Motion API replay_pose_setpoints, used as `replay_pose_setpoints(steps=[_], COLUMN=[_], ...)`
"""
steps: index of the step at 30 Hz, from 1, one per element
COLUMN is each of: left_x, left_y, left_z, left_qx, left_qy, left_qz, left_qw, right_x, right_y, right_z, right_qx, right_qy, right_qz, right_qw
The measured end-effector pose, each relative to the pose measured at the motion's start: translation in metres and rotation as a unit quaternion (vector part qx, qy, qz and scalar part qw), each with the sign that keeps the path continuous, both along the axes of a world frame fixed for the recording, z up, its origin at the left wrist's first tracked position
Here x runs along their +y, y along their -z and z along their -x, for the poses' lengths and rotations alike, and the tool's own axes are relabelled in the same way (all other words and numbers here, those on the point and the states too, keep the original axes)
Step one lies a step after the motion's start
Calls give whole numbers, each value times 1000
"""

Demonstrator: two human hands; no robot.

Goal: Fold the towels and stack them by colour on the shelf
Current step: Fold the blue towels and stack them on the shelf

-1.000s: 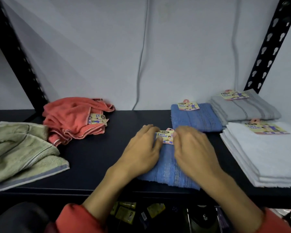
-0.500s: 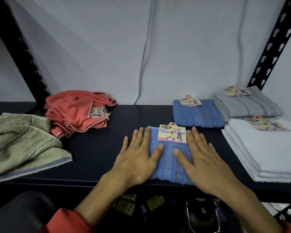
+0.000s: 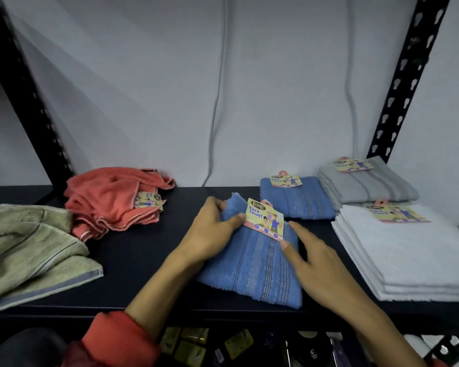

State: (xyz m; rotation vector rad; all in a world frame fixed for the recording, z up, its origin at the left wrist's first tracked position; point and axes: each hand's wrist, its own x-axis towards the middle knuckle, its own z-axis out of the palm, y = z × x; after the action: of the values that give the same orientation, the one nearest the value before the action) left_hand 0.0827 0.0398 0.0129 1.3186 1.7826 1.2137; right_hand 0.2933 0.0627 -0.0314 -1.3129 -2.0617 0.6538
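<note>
left hand (image 3: 212, 231) pinches the folded blue towel (image 3: 252, 268) at its far corner; right hand (image 3: 313, 263) rests flat, fingers straight. best lifted level, both hands under, onto the blue stack (image 3: 297, 200).

Counted on shelf (image 3: 143, 250): two blue towels (image 3: 252, 268), one grey stack (image 3: 366, 185), one white stack (image 3: 414, 250), one coral heap (image 3: 109, 197), one green heap (image 3: 29, 247). Five labels (image 3: 265, 219). Two hands (image 3: 210, 231).

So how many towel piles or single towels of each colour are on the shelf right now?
Blue: 2, the one under the hands and one behind it
Grey: 1 pile
White: 1 pile
Coral: 1 heap
Green: 1 heap
Total: 6
</note>
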Motion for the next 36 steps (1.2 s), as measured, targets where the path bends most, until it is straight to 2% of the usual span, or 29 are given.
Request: replay_pose_setpoints(steps=[2,4,7,10,12,14,17,20,22,28,32,36], left_x=[0,0,2,10,16,24,33,46,56,86,115,158], left_y=[-11,-24,-44,-58,-62,-62,-60,-57,-56,-49,-44,-37], left_z=[-6,-11,-13,-12,-11,-11,-14,-19,-21,-29,-30,-26], left_qx=[-77,-139,-180,-195,-194,-203,-210,-159,-106,-97,-135,-132], left_qy=[20,56,114,171,181,181,158,122,89,61,31,-15], left_qz=[-29,-53,-59,-52,-55,-64,-70,-95,-128,-132,-104,-103], left_qw=[996,987,975,964,963,960,962,975,982,985,985,986], right_x=[5,10,13,14,15,15,14,20,25,59,100,144], right_y=[-1,-6,-23,-34,-38,-44,-55,-67,-78,-102,-112,-114], right_z=[-2,-3,-7,-12,-13,-13,-17,-25,-31,-51,-53,-40], right_qx=[96,231,428,526,556,561,518,443,407,317,255,204], right_qy=[22,35,1,-62,-63,-45,-27,-26,-19,17,84,108], right_qz=[30,90,211,291,273,228,152,96,81,118,141,101], right_qw=[995,968,879,797,782,794,841,891,910,941,953,968])
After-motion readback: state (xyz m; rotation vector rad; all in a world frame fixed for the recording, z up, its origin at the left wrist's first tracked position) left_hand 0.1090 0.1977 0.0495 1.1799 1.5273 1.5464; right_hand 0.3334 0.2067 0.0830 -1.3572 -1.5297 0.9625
